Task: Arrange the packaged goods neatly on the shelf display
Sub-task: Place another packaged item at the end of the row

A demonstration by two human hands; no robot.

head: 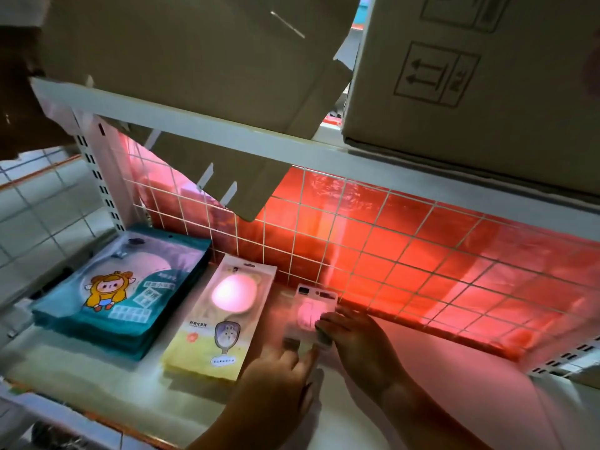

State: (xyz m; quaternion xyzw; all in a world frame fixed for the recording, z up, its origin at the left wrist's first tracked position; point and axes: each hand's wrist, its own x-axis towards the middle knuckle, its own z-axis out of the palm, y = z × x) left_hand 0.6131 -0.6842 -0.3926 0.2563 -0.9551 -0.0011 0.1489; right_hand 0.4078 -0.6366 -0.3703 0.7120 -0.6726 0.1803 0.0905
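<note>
1. The small pink package (314, 311) is smeared by motion blur; its print cannot be read.
2. Its lower corners are covered by the left hand (279, 368) and the right hand (354, 339).
3. The cardboard box (480, 86) is cut off by the top and right edges.
4. Both forearms are cut off by the bottom edge.

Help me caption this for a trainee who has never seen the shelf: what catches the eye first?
First is the red-lit wire grid back panel glowing behind the lower shelf. Next, the left hand and right hand rest on a small blurred package near the grid, right of a yellow-and-pink pack and a teal stack with a cartoon figure. Cardboard boxes fill the shelf above.
</note>
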